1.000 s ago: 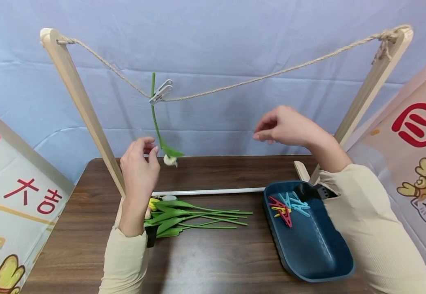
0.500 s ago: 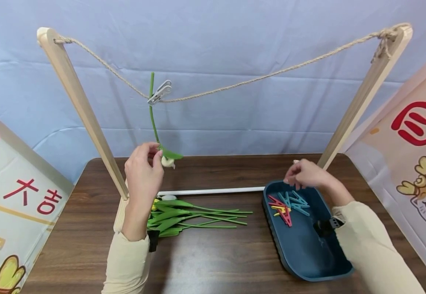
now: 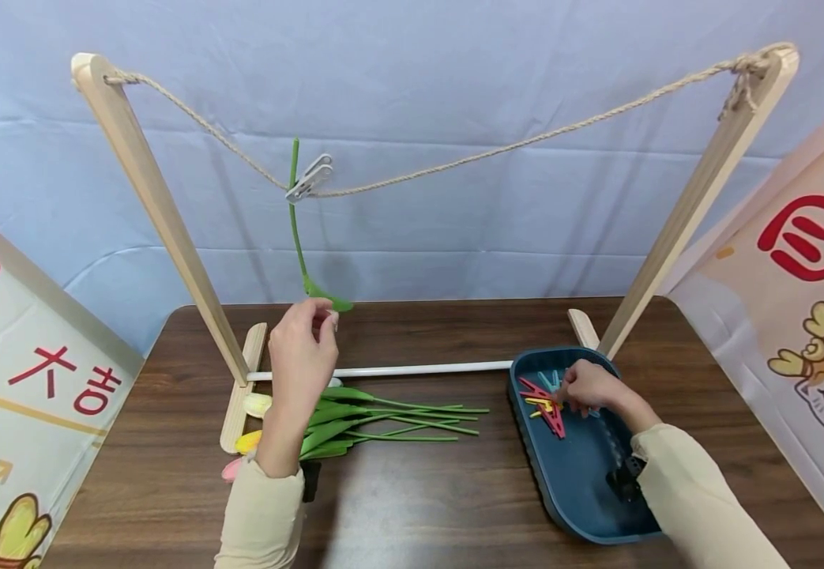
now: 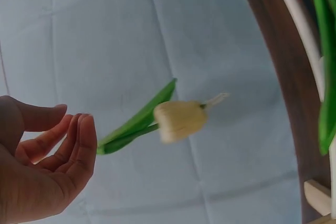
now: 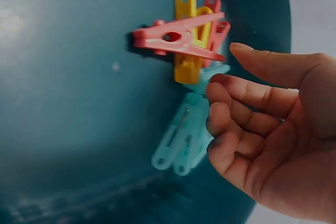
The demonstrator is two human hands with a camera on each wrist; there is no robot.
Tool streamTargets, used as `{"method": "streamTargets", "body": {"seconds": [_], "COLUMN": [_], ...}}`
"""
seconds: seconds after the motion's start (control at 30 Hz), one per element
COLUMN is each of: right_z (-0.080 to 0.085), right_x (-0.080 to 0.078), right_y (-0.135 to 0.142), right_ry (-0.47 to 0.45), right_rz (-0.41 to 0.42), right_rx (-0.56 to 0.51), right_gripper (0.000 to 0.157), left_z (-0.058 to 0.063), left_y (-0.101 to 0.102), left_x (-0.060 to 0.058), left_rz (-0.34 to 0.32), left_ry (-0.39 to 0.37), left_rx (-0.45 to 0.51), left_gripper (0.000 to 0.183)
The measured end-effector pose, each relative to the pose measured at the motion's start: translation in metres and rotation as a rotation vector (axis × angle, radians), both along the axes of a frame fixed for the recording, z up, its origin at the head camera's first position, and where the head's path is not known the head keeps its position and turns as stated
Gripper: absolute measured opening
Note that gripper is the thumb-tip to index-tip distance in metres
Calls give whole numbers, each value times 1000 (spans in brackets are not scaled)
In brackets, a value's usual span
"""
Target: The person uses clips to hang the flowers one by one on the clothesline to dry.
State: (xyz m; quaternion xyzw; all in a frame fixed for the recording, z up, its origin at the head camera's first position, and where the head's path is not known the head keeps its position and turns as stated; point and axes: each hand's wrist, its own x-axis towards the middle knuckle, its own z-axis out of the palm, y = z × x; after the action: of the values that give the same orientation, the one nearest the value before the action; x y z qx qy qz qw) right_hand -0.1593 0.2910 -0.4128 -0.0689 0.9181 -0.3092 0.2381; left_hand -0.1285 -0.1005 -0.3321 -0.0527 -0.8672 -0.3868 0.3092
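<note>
A cream tulip (image 4: 181, 121) hangs head down from the rope, its green stem (image 3: 296, 237) held by a grey clothespin (image 3: 310, 179). My left hand (image 3: 305, 344) is by the bloom, hiding it in the head view. In the left wrist view, nothing lies between that thumb and the loosely curled fingers. Over the far end of the blue tray (image 3: 536, 466), my right hand (image 3: 589, 387) has its fingers bent beside the clothespins. Light blue clothespins (image 5: 184, 132) lie closest under its fingertips, with red (image 5: 178, 38) and yellow (image 5: 185, 72) ones next to them. Its thumb and fingers are apart.
A rope (image 3: 454, 164) sags between two wooden posts (image 3: 152, 197). A white rod (image 3: 419, 369) joins their feet low down. Several tulips (image 3: 362, 419) lie on the brown table (image 3: 412, 498), stems pointing right. Printed panels flank both sides.
My right hand has come down from beside the rope into the tray among the clothespins. The left hand has shifted right and slightly down at the hanging tulip.
</note>
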Motion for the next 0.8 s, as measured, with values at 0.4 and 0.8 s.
{"method": "streamTargets", "body": {"seconds": [0.4, 0.8], "right_z": [-10, 39], "right_x": [5, -3], "right_y": [0, -3], "right_ry": [1, 26], "right_rz": [-37, -27], "right_rx": [-4, -212], "right_gripper": [22, 11], "left_z": [-32, -53], "left_y": [14, 31], "left_x": [4, 6], "left_rz": [-50, -181], "left_ry": [-90, -215], "left_rx": [-39, -135], "left_gripper": [7, 7]}}
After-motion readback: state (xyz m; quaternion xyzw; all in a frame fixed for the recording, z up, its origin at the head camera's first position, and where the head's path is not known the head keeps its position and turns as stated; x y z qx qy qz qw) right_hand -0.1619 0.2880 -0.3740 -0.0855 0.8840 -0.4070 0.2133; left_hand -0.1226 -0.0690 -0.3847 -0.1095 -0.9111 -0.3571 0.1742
